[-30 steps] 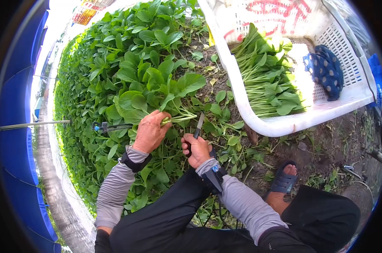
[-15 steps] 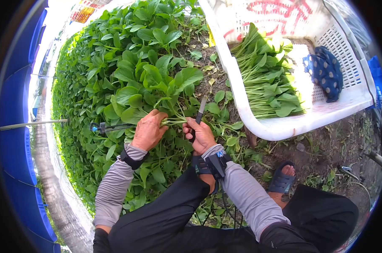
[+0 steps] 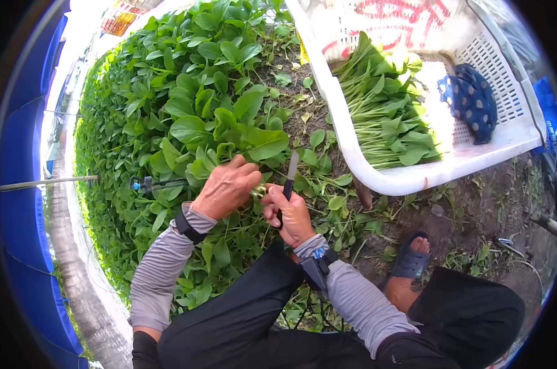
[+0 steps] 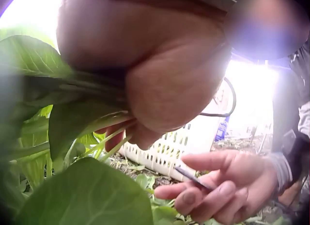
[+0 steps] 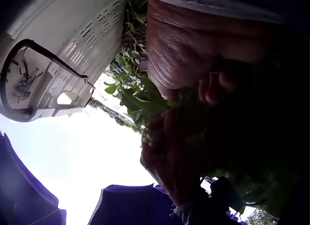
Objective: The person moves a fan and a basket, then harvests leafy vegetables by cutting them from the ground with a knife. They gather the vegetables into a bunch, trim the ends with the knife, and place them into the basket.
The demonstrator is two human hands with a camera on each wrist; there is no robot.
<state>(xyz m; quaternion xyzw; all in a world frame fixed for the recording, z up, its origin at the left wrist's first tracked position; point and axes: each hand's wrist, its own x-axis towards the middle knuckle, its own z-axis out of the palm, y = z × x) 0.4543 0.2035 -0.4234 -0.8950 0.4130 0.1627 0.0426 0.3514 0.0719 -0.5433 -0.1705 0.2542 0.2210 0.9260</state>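
My left hand grips a bunch of leafy greens by the stems, whose pale ends stick out towards the right hand. Close beside it, my right hand holds a small knife with a dark handle, blade pointing up and away. In the left wrist view, the left hand covers part of the stems, and the right hand is below with the knife across its fingers. The right wrist view is dark; both hands nearly meet there, and the knife is mostly hidden.
A white crate at upper right holds cut greens and a dotted blue cloth. Growing plants fill the left side. A thin pole and a blue-tipped fixture are left of the hands. A sandalled foot rests on the soil.
The bunch has turned, its stem ends now closer to the left hand. The left hand has moved slightly right, and the right fingers, earlier at the stem ends, are a little lower.
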